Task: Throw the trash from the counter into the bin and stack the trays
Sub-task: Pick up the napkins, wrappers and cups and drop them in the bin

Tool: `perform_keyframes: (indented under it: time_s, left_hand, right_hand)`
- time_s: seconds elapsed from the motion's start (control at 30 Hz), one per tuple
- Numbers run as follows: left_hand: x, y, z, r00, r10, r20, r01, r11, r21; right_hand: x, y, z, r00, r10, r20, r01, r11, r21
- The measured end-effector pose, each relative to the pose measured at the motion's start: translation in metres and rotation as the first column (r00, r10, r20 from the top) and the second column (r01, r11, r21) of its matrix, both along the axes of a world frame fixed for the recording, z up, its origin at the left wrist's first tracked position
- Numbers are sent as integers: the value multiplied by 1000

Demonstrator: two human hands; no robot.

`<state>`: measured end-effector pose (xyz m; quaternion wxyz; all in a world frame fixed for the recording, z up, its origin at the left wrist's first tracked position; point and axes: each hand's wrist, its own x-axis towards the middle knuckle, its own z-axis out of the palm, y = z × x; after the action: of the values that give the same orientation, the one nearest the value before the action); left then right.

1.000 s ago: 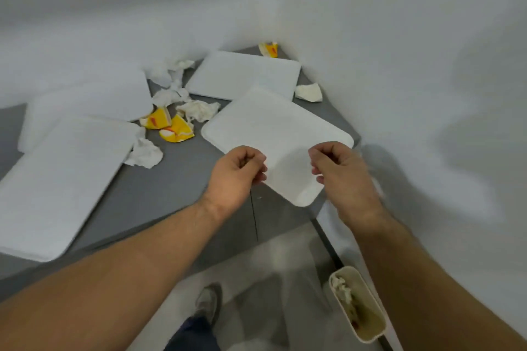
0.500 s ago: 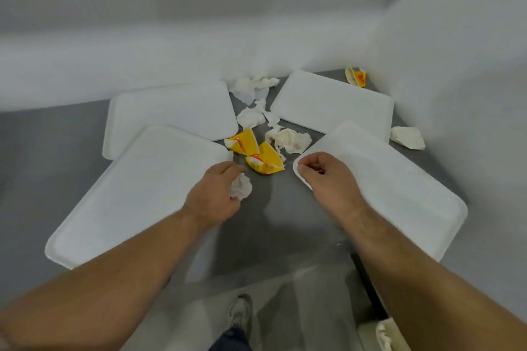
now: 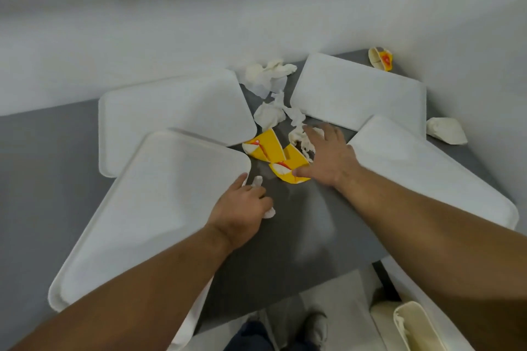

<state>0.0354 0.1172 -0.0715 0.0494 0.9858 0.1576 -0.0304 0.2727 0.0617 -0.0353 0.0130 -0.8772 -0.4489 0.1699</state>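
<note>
Several white trays lie on the grey counter (image 3: 299,236): one at near left (image 3: 137,216), one behind it (image 3: 171,113), one at far right (image 3: 359,93), one at near right (image 3: 427,179). My left hand (image 3: 242,213) is closed on a crumpled white napkin (image 3: 258,181) beside the near-left tray. My right hand (image 3: 325,156) is spread, fingers apart, over two yellow wrappers (image 3: 288,165) and a crumpled napkin (image 3: 299,141). More white napkins (image 3: 268,116) lie between the trays. The bin (image 3: 410,328) stands on the floor at lower right.
Another yellow wrapper (image 3: 380,58) lies in the far right corner by the wall. A crumpled napkin (image 3: 446,133) sits against the right wall. My shoe (image 3: 315,328) shows below the counter's front edge.
My view swung left from the near-right tray. My right hand let go of that tray and spread over the yellow wrappers. My left hand closed on a napkin.
</note>
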Motion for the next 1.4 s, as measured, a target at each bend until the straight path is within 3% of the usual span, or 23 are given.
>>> perform_keyframes:
  time_s: [0.1,0.27,0.43,0.63,0.83,0.97,1.1,1.17,1.23,1.3,1.4]
  left_hand:
    - [-6,-1,2,991,37,131,-15,985,-170]
    - [-8,3,8,939,60,339,26,970,-244]
    - [-9,4,10,907,179,382,-31,931,-364]
    - [-7,3,6,895,295,334,-123,884,-452]
    - [3,5,9,865,385,323,-192,847,-496]
    - [19,8,13,815,493,306,-249,774,-583]
    - [48,4,17,739,567,364,-225,717,-660]
    - [65,3,15,757,520,395,-206,764,-611]
    - [82,2,12,833,443,331,-258,841,-475]
    - [97,1,9,906,387,172,-330,900,-284]
    - [111,-4,6,931,361,-51,-363,932,-18]
  right_hand:
    - [8,18,-7,995,78,66,-71,992,-104]
    - [14,37,-14,988,153,-3,-150,967,-204]
    - [13,49,-26,980,197,11,-193,970,-148]
    - [14,49,-33,978,34,-206,-47,997,-58]
    - [23,35,-17,963,-65,-261,91,992,87]
    - [34,10,7,923,-180,-340,298,894,334]
    - [43,-27,33,857,-246,-452,466,746,477]
    - [48,-52,42,828,-264,-495,527,670,523]
    - [50,-82,48,770,-262,-581,604,594,532]
    - [52,-113,51,695,-248,-675,683,521,512]
    - [57,-159,50,625,-261,-736,752,454,478]
